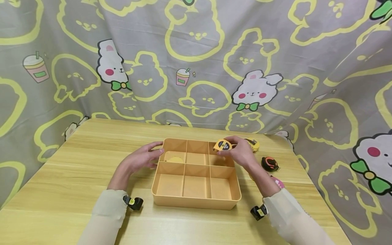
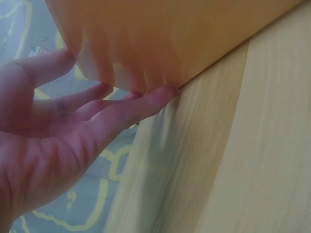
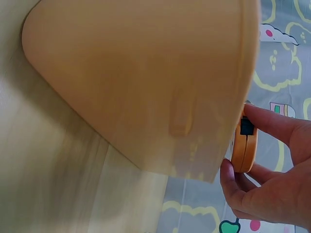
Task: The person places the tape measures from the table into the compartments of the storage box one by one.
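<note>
An orange box (image 1: 197, 203) with six compartments stands on the table. The right hand (image 1: 242, 153) pinches a yellow tape measure (image 1: 223, 145) above its back right compartment; in the right wrist view the right hand (image 3: 272, 189) holds the tape measure (image 3: 244, 147) between thumb and fingers at the box's rim. The left hand (image 1: 142, 157) touches the box's left side with spread fingers, and the left wrist view shows the left hand's fingertips (image 2: 163, 94) against the box wall (image 2: 160, 39). A yellow object (image 1: 174, 159) lies in the back left compartment.
Right of the box on the table (image 1: 92, 149) lie another yellow tape measure (image 1: 254, 145), a black and orange one (image 1: 270, 163) and a pink object (image 1: 278, 182), partly behind the right forearm. A patterned curtain (image 1: 202, 75) hangs behind the table.
</note>
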The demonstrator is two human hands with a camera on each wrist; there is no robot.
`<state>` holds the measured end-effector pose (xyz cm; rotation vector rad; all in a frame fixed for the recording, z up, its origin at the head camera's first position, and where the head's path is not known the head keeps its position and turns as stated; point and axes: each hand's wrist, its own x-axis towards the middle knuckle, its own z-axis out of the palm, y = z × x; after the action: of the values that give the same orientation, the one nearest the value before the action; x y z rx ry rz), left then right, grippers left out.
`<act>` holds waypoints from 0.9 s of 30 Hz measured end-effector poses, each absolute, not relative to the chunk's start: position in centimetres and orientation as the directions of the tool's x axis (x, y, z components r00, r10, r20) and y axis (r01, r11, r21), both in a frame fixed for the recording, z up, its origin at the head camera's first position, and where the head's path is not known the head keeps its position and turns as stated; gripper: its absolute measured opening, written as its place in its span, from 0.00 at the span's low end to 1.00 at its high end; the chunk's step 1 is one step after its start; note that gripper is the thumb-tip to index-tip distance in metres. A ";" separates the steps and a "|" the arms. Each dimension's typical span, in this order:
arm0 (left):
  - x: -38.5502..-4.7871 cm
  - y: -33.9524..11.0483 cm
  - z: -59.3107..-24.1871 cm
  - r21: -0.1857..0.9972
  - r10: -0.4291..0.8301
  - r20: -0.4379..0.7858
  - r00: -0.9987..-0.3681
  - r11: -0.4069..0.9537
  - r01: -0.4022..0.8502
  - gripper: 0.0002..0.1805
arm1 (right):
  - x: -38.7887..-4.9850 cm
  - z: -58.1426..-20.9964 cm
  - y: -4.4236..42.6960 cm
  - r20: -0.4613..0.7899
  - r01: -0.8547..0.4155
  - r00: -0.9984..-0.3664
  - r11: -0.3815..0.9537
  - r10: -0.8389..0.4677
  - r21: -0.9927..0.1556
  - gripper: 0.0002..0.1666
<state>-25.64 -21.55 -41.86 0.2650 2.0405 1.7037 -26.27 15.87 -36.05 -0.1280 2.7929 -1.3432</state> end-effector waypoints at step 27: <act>-25.7 -21.6 -42.0 0.964 0.428 -0.227 -0.875 0.226 -0.140 0.41 | -25.3 -35.9 12.8 -0.002 -0.107 -0.983 0.573 -0.186 -0.813 0.37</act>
<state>-25.68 -21.64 -41.96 0.2649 2.0572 1.6896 -25.28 12.76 -35.93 -0.2527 2.7077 -1.3900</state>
